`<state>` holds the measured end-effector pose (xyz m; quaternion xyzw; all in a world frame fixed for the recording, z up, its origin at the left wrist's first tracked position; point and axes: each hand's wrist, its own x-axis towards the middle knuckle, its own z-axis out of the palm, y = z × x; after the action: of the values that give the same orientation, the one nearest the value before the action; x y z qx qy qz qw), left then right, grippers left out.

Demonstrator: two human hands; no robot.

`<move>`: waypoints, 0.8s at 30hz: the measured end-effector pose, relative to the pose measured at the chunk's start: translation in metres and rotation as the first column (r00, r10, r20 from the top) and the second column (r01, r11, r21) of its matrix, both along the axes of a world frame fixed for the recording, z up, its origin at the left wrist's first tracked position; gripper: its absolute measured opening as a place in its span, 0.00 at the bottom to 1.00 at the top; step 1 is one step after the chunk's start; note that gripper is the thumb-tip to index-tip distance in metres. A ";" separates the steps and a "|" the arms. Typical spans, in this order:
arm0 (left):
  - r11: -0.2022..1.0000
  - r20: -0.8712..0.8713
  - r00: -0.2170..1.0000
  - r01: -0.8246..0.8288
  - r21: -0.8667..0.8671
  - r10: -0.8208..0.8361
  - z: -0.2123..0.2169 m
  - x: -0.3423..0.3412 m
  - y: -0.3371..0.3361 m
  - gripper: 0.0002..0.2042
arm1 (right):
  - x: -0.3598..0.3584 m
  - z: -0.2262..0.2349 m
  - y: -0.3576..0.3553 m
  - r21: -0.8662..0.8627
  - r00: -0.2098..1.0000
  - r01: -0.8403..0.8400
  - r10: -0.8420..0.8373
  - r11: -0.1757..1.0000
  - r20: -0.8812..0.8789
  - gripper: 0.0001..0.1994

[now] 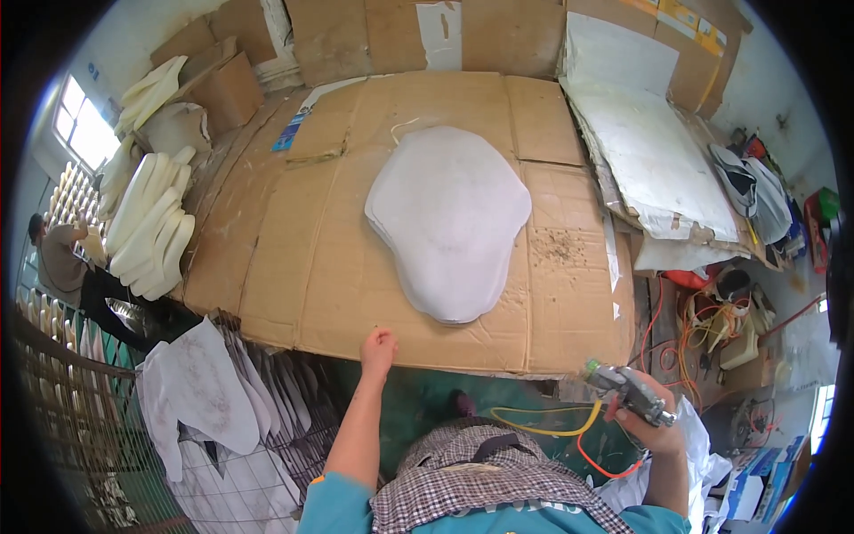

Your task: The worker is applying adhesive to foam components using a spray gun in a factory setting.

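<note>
1. Pause betw. passes, prob.: left hand (379, 343) loosely curled, empty, at bench (267, 294) near edge, 6 o'clock of white foam pad (449, 218).
2. Right hand (654, 427) wrapped round spray gun (627, 392), nozzle aimed 10 o'clock.
3. Next prob. needs gun brought over pad.
4. Pad mid-bench, long axis 12–6, narrow end at 6.

Our left arm reaches forward from the lower edge, bare below a teal sleeve, nearly straight. Our left hand (378, 345) is loosely curled, fingers folded in, empty, at the near edge of the cardboard-covered table (294, 294). Our right forearm rises on the right side, elbow bent, wrist cocked inward. Our right hand (654, 425) is clenched around a spray gun (627, 389), off the table's near right corner.
</note>
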<state>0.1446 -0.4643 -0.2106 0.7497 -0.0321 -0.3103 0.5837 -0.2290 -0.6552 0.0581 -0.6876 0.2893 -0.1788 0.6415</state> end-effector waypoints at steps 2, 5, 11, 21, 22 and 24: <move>0.999 0.144 0.989 0.046 -0.019 -0.043 -0.019 0.018 -0.017 0.12 | 0.019 0.004 0.005 0.033 0.999 -0.051 0.051 0.998 0.013 0.25; 0.982 0.313 0.946 0.025 0.190 -0.084 -0.023 0.033 -0.057 0.17 | 0.041 0.001 -0.001 -0.029 0.993 0.055 -0.052 0.998 0.104 0.24; 0.893 0.439 0.876 -0.019 0.449 -0.202 0.006 0.008 -0.109 0.21 | 0.016 0.001 -0.019 -0.069 0.972 0.222 -0.215 0.973 0.094 0.23; 0.866 0.469 0.834 0.019 0.500 -0.289 0.029 0.001 -0.114 0.08 | 0.053 -0.005 -0.028 -0.027 0.975 0.188 -0.183 0.982 0.122 0.22; 0.867 0.501 0.819 -0.007 0.498 -0.281 0.028 0.002 -0.112 0.08 | 0.058 -0.008 -0.031 -0.050 0.961 0.234 -0.223 0.971 0.166 0.21; 0.870 0.528 0.803 -0.025 0.493 -0.276 0.029 0.002 -0.112 0.08 | 0.055 -0.010 -0.037 -0.046 0.946 0.293 -0.282 0.955 0.162 0.21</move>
<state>0.1463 -0.5761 -0.1821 0.9240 -0.1829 -0.1029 0.3198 -0.1741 -0.6924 0.0477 -0.6441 0.3299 -0.3327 0.6046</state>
